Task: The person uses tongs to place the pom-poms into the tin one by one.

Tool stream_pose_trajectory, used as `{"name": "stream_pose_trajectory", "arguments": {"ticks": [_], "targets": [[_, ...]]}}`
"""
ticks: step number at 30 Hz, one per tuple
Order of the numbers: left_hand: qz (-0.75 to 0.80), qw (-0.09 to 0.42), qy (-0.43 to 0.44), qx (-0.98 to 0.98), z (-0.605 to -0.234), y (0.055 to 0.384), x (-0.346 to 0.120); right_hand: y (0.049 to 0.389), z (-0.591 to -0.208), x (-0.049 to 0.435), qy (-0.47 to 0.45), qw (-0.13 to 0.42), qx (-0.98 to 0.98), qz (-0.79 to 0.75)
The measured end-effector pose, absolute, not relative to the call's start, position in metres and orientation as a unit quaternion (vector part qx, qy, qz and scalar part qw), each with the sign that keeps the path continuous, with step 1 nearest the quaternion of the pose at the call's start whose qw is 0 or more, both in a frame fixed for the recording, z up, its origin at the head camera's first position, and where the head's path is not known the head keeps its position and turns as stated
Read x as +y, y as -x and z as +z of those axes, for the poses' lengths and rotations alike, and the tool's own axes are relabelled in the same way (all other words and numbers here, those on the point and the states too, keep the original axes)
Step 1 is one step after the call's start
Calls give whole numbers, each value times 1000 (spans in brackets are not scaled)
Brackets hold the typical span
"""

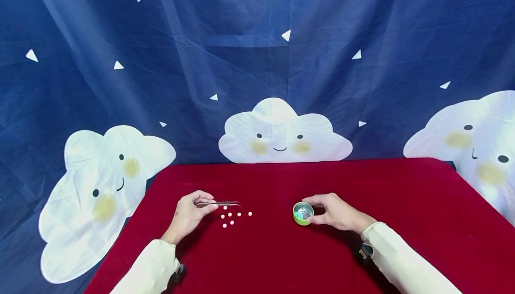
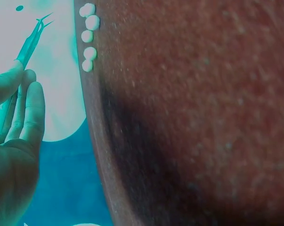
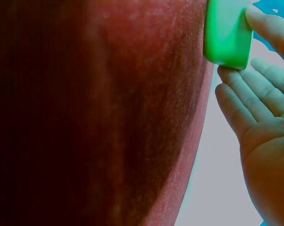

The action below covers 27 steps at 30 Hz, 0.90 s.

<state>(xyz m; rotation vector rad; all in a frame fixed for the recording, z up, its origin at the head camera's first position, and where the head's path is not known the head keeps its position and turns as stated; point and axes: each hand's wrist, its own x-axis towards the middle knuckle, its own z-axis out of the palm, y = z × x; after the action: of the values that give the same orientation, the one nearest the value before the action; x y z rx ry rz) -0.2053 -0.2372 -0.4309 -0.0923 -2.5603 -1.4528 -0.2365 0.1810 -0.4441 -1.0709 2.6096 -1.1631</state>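
Observation:
My left hand pinches a pair of metal tweezers between thumb and fingers, tips pointing right. In the left wrist view the tweezers have fine, bent tips that stand apart, with nothing between them. Several small round tablets, white and pale yellow, lie loose on the cloth just below and right of the tweezers. My right hand grips a small round green tin from its right side, thumb and fingers on its wall. The tin stands upright, its silvery inside showing, with something light blue in it.
A dark red cloth covers the table. Behind the table's far edge hangs a blue curtain printed with white clouds and small triangles. A dark wrist strap shows under the right sleeve.

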Motion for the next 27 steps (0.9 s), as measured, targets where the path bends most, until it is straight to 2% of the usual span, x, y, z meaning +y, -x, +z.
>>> {"name": "stream_pose_trajectory", "arguments": {"ticks": [27], "targets": [[-456, 136, 18, -879, -434, 199, -265, 235, -444, 181, 348, 44, 859, -373]]}}
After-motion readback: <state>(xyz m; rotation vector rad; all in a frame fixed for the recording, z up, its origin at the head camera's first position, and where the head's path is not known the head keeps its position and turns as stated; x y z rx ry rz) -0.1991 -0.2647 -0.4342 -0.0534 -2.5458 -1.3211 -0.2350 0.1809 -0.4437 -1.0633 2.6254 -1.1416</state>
